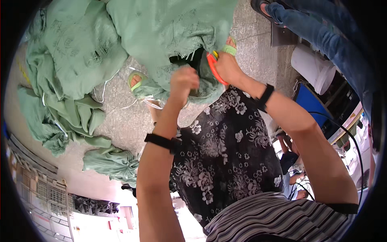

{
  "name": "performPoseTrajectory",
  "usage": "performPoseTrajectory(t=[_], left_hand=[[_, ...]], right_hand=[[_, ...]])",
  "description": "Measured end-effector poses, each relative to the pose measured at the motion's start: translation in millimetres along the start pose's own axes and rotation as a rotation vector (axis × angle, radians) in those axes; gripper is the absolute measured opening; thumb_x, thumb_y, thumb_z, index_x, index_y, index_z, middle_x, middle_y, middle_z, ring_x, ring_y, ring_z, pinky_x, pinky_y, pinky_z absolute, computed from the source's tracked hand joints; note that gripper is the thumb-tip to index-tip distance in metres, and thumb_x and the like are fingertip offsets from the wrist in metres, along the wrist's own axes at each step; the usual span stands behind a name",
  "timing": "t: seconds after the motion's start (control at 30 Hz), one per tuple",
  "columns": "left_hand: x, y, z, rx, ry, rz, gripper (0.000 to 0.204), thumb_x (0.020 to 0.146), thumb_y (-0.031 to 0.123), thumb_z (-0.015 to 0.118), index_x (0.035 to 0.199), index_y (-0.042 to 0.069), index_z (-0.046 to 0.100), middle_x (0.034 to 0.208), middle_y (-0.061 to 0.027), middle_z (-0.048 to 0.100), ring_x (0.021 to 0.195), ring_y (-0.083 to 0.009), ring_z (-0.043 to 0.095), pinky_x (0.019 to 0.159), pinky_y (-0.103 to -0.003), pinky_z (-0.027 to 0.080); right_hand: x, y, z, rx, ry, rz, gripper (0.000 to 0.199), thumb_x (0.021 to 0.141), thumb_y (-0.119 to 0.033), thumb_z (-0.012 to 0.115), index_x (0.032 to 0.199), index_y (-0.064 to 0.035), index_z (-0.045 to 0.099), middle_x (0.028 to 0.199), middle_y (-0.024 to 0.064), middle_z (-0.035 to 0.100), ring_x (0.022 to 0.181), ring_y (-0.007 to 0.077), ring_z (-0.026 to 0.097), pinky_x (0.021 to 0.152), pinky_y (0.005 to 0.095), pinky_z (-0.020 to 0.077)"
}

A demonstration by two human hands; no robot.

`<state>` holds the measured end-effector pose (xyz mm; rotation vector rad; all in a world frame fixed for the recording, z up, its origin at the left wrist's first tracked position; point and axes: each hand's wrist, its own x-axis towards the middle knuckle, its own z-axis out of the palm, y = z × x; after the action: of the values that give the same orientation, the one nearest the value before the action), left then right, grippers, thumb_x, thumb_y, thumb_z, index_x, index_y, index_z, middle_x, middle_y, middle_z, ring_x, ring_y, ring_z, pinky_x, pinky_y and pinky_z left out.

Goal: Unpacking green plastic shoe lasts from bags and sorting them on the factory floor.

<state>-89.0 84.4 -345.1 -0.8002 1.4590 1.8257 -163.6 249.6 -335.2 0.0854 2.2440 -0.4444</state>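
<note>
Green sack [173, 30] lies at the top middle of the view, its frayed, dark-looking mouth right by both hands. Fingers of the right hand [229, 69] are closed around an orange tool [215, 69] with a bit of yellow at its upper end, held at the right edge of that mouth. On the left hand [184, 84] the fingers are curled in over the near edge of the mouth, but motion blur hides whether they grip any cloth; I cannot tell.

Light-green sandals [229, 49] on two feet flank the mouth. White cords [152, 101] trail beside the left forearm. Black bands [265, 97] circle both wrists, above a black skirt [219, 149] with white flowers.

Farther left, another green sack [80, 50] bears dark printed marks, too faint to read; crumpled green cloth [82, 115] lies below it. Off to the right are a white bucket [307, 64], a blue panel [311, 105] and another person's legs in blue jeans [318, 30].
</note>
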Motion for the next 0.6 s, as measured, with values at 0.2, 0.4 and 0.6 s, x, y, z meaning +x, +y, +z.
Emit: performPoseTrajectory(t=[0.2, 0.4, 0.6], left_hand=[[145.9, -74.5, 0.4, 1.402, -0.171, 0.27, 0.019, 0.073, 0.011, 0.052, 0.079, 0.0, 0.067, 0.088, -0.0233, 0.064, 0.074, -0.0373, 0.062, 0.063, -0.042, 0.049], [183.2, -220.5, -20.6, 0.557, 0.185, 0.249, 0.047, 0.081, 0.028, 0.048, 0.126, 0.013, 0.051, 0.129, -0.0066, 0.052, 0.114, -0.0251, 0.051, 0.093, -0.035, 0.04], [150.7, -162.2, 35.5, 1.039, 0.063, 0.144, 0.039, 0.082, 0.023, 0.049, 0.117, 0.009, 0.056, 0.122, -0.014, 0.056, 0.109, -0.0331, 0.054, 0.088, -0.04, 0.045]], right_hand=[[-36.5, 2.4, -17.2, 0.756, -0.03, 0.376, 0.027, 0.082, -0.02, 0.066, 0.091, 0.003, 0.054, 0.07, 0.0045, 0.056, 0.06, 0.0125, 0.059, 0.052, 0.0277, 0.0502], [-33.1, -19.0, 25.3, 1.043, -0.129, 0.323, 0.023, 0.083, -0.01, 0.067, 0.092, 0.0048, 0.052, 0.075, 0.0046, 0.055, 0.057, 0.0111, 0.059, 0.051, 0.0228, 0.0499], [-21.6, 34.9, 21.5, 0.747, -0.255, 0.389, 0.02, 0.083, -0.007, 0.064, 0.089, 0.0049, 0.049, 0.076, 0.0042, 0.053, 0.058, 0.0108, 0.057, 0.052, 0.0231, 0.0496]])
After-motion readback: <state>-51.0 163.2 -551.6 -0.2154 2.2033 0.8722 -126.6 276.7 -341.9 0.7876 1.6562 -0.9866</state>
